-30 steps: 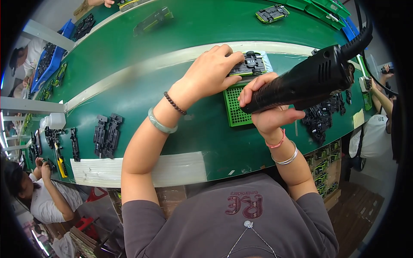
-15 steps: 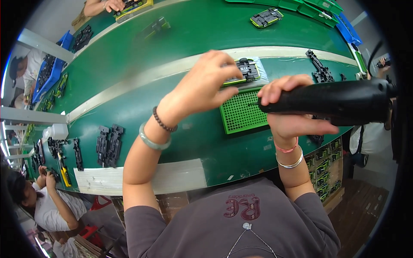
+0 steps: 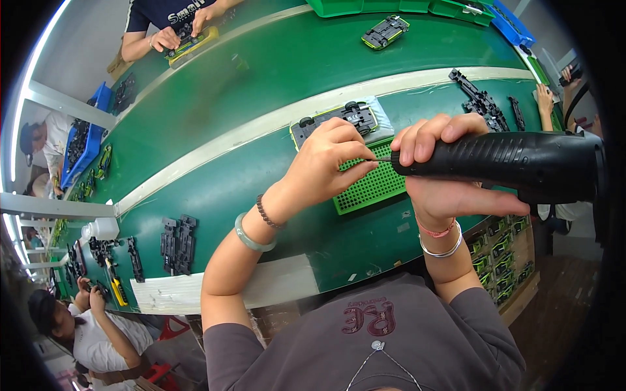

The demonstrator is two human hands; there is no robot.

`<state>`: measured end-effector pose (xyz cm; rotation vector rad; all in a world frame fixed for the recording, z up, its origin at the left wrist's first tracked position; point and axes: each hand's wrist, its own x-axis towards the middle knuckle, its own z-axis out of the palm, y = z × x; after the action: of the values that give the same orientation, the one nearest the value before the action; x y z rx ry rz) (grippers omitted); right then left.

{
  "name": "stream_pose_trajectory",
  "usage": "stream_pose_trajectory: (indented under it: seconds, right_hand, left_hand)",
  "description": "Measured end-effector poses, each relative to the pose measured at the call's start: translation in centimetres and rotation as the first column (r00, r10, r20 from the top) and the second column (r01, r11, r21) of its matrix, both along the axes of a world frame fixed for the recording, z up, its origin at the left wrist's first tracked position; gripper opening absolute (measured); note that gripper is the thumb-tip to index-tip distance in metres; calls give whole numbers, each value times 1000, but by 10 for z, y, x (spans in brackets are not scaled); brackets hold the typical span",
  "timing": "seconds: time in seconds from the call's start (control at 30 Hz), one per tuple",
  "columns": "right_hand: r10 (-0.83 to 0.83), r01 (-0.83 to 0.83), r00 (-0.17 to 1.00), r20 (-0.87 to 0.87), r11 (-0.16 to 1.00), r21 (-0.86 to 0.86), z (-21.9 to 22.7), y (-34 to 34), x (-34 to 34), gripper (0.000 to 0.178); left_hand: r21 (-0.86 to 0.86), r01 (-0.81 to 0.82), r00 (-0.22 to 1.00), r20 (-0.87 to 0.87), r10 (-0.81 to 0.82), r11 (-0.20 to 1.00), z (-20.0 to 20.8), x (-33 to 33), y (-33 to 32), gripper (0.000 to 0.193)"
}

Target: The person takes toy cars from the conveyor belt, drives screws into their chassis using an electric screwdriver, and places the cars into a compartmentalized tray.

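My right hand [image 3: 437, 195] grips a black electric screwdriver [image 3: 521, 159], held level with its thin bit pointing left. At the bit's tip, the thumb and fingers of my left hand [image 3: 329, 159] are pinched together; whatever sits between them is too small to make out. Just below the pinch lies a green perforated tray [image 3: 365, 195], its far part hidden by my hands. Behind my left hand, an upturned toy car [image 3: 336, 120] with a black underside and yellow-green edges rests partly on a pale blue pad [image 3: 385, 120].
Black chassis parts lie at right [image 3: 482, 101] and left [image 3: 178, 244] on the green table. Another upturned car [image 3: 386, 32] sits beyond the pale divider strip [image 3: 261, 120]. Across the table, a co-worker's hands [image 3: 166, 40] handle a car. Green bins [image 3: 391, 6] line the far edge.
My left hand has come down and right from above the tray, and its fingers have closed at the screwdriver bit's tip. The view has shifted, showing more of the co-worker opposite.
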<state>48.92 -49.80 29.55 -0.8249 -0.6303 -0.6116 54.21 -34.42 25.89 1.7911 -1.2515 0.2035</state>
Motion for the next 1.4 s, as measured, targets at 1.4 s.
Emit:
stream_pose_trajectory:
  seconds: [1.4]
  right_hand:
    - [-338, 184, 893, -298, 877, -443, -29, -6, 86, 86]
  left_hand:
    - [431, -283, 958, 166, 233, 857, -1, 25, 34, 42]
